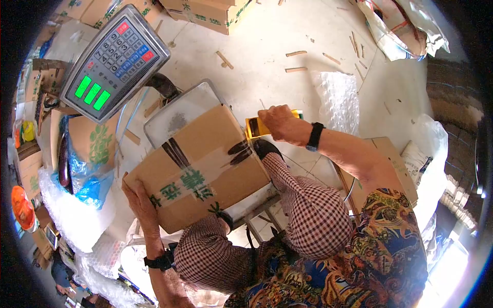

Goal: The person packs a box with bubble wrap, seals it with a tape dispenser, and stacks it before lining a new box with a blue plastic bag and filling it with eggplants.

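A closed cardboard box [205, 167] with green printing and clear tape across its top lies tilted on the metal scale platform [208, 91]. My right hand [280, 123] is wrapped round a yellow tape dispenser [255, 128], which is at the box's right end. On the box's left end lies my left hand [139, 200], its fingers stretched along the edge and holding nothing. The scale's display [115, 61] stands at the upper left with green lit digits.
Bubble wrap [336, 100] and cardboard strips [224, 60] lie on the floor. An open box [84, 138] with blue plastic is at the left. More boxes stand at the top [205, 15] and right [393, 164]. A white bag [405, 31] is at the upper right.
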A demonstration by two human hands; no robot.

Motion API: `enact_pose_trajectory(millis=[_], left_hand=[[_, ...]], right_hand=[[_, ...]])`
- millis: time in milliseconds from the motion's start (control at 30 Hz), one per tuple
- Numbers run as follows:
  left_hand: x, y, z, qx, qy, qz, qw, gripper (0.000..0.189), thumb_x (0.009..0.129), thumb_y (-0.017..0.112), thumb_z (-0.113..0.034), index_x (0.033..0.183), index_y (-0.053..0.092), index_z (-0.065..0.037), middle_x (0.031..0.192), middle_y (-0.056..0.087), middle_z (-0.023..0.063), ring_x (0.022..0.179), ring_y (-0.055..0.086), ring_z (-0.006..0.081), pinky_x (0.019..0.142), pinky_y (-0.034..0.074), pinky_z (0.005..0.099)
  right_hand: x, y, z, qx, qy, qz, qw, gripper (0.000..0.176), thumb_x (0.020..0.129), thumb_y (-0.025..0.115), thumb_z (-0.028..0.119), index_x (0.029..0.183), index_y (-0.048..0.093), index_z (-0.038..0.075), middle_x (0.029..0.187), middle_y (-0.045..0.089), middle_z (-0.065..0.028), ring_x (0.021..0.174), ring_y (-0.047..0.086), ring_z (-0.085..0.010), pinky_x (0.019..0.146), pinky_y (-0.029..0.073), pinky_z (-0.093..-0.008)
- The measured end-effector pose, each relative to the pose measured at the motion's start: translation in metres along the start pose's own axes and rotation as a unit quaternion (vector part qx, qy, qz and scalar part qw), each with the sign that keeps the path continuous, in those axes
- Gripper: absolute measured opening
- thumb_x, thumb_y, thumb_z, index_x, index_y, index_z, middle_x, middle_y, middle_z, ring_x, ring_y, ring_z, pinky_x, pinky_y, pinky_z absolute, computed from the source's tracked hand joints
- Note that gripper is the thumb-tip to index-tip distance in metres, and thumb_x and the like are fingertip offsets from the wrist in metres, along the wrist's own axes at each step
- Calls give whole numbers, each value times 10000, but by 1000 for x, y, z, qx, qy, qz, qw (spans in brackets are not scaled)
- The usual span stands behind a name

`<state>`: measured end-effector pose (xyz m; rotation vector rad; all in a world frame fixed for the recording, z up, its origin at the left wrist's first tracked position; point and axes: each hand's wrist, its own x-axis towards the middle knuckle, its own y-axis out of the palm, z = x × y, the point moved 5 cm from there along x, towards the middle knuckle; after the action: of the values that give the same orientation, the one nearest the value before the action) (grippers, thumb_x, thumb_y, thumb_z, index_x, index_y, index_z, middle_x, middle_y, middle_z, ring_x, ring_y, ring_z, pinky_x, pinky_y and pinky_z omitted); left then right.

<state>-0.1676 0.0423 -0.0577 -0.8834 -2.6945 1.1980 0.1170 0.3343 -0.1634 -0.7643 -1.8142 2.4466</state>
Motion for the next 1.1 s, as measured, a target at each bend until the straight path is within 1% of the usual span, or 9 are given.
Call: enact_pose_trajectory(millis=[167, 200, 233, 500, 567, 633, 733, 900, 1100], left_hand=[[-5, 4, -13, 27, 25, -13, 999, 536, 979, 431, -351, 1363, 342, 12, 1267, 485, 234, 1148, 488, 313, 978, 373, 377], [-6, 4, -11, 3, -4, 0, 1000, 534, 977, 433, -340, 1365, 338, 14, 1260, 488, 232, 1143, 488, 308, 977, 372, 380], [-8, 3, -10, -23, -32, 12, 999, 532, 976, 436, -329, 1367, 334, 17, 1253, 492, 229, 1138, 488, 302, 976, 372, 382], [-6, 9, 36, -318, -68, 41, 945, 500, 969, 464, -289, 1372, 355, -15, 1290, 462, 177, 1137, 476, 238, 962, 393, 340], [-2, 27, 44, -559, -166, 103, 806, 498, 966, 480, -280, 1372, 360, -20, 1311, 446, 157, 1147, 468, 228, 959, 399, 326], [-1, 32, 42, -524, -156, 137, 826, 499, 966, 480, -282, 1373, 360, -20, 1311, 446, 156, 1148, 467, 228, 959, 399, 326], [-1, 43, 34, -461, -141, 167, 860, 500, 967, 479, -285, 1373, 359, -20, 1312, 444, 153, 1150, 466, 228, 960, 399, 326], [-19, 42, 41, -419, -165, 187, 873, 502, 967, 478, -289, 1374, 358, -21, 1314, 442, 149, 1152, 465, 227, 961, 398, 327], [-56, 18, 57, -382, -195, 196, 882, 504, 969, 476, -295, 1375, 357, -21, 1317, 440, 144, 1154, 463, 226, 963, 398, 327]], right_hand=[[28, -9, 24, -62, 13, 43, 997, 96, 777, 602, 163, 818, 607, 76, 707, 626, -112, 686, 648, -284, 592, 471, -412], [24, -12, 37, -203, -87, -122, 968, 130, 780, 592, 188, 764, 648, 71, 720, 646, -144, 700, 648, -304, 617, 495, -426], [39, -1, 29, -54, -3, -11, 998, 170, 773, 572, 190, 723, 668, 59, 752, 661, -168, 724, 643, -330, 652, 506, -444], [-14, 20, -28, -89, -26, 96, 991, 523, 530, 815, 345, 887, 599, 30, 792, 641, -114, 753, 653, -288, 627, 497, -390], [-31, -2, -41, -58, 43, 158, 985, 651, 669, 724, 530, 1071, 604, 33, 984, 622, -147, 913, 622, -290, 757, 490, -391], [-27, 3, -36, 139, 124, 108, 977, 735, 790, 594, 605, 1248, 521, 35, 1186, 564, -192, 1115, 544, -308, 912, 442, -392], [1, 39, 12, 637, 173, 58, 749, 742, 920, 424, 585, 1432, 318, 58, 1445, 366, -186, 1320, 370, -304, 1073, 319, -370], [15, 17, 76, 788, 165, 67, 589, 766, 927, 245, 660, 1394, 388, 69, 1325, 494, -144, 1181, 493, -240, 1004, 395, -386], [-11, -45, 89, 753, 150, 3, 640, 757, 923, 245, 667, 1365, 435, 83, 1192, 568, -128, 1026, 565, -231, 911, 464, -402]])
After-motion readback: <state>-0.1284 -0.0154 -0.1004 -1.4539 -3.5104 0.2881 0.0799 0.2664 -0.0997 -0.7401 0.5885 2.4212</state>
